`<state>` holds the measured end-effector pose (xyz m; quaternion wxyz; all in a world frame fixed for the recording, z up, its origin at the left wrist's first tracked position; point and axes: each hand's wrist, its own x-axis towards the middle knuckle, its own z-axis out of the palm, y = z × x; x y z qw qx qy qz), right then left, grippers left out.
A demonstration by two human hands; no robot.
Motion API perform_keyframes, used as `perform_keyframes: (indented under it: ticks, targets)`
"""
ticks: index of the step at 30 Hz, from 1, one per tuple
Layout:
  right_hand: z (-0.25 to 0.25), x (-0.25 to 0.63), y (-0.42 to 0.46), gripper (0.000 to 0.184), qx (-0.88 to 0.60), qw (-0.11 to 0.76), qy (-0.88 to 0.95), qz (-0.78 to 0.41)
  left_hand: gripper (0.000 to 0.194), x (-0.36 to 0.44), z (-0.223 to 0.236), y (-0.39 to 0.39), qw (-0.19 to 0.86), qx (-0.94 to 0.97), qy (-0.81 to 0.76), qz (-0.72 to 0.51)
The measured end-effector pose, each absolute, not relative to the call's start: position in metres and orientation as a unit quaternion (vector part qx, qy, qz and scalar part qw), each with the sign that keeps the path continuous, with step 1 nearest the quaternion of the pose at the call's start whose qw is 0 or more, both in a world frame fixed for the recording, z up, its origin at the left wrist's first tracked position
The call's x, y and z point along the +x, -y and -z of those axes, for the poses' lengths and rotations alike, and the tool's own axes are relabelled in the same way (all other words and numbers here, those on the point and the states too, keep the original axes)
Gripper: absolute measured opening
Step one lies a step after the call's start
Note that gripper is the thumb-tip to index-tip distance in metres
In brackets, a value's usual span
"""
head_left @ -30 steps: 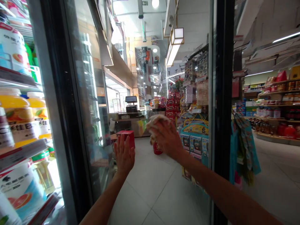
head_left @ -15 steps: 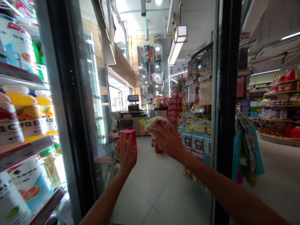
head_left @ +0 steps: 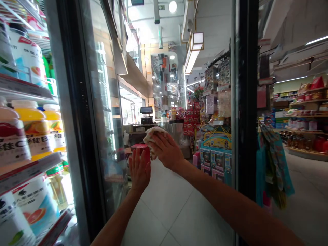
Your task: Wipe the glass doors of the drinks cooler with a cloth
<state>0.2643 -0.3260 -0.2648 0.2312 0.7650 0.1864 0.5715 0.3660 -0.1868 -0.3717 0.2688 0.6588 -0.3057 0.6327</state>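
A glass door (head_left: 176,201) in a dark frame (head_left: 247,102) stands right in front of me, and the shop shows through it. My right hand (head_left: 169,152) presses a crumpled whitish cloth (head_left: 153,134) against the pane, fingers spread over it. Close by on the left, my left hand (head_left: 139,169) lies flat on the glass with its fingers stretched out and nothing in it. The two hands are a short gap apart. Part of the cloth is hidden under the right hand's fingers.
At left, lit fridge shelves (head_left: 25,85) hold several drink bottles (head_left: 37,126). Beyond the glass are a counter screen (head_left: 146,110), a red box (head_left: 139,146) and a rack of boxed toys (head_left: 216,159). Blue bags (head_left: 278,164) hang right of the frame, with stocked shelves (head_left: 307,112) further back.
My right hand has moved left with the cloth, closer to my left hand. The left hand has stayed nearly in place. The view has shifted slightly.
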Motion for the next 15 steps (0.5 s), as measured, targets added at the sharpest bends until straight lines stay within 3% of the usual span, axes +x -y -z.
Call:
perform_keyframes:
  ticks: [4,8,10,15]
  targets:
    - [0.223,0.249,0.354,0.045,0.756,0.173,-0.095,-0.624,0.054,0.376,0.361,0.172,0.252,0.662,0.323,-0.628]
    - [0.176,0.252,0.357,0.045,0.732,0.113,-0.021,-0.671,0.052,0.392,0.335,0.151,0.371,0.675,0.187,-0.610]
    - [0.188,0.263,0.337,0.046,0.753,0.145,-0.066,-0.639,0.052,0.398,0.325,0.142,0.401,0.681,0.144,-0.596]
    - [0.275,0.281,0.293,0.038,0.763,0.295,-0.286,-0.499,0.050,0.403,0.328,0.131,0.365,0.683,0.174,-0.608]
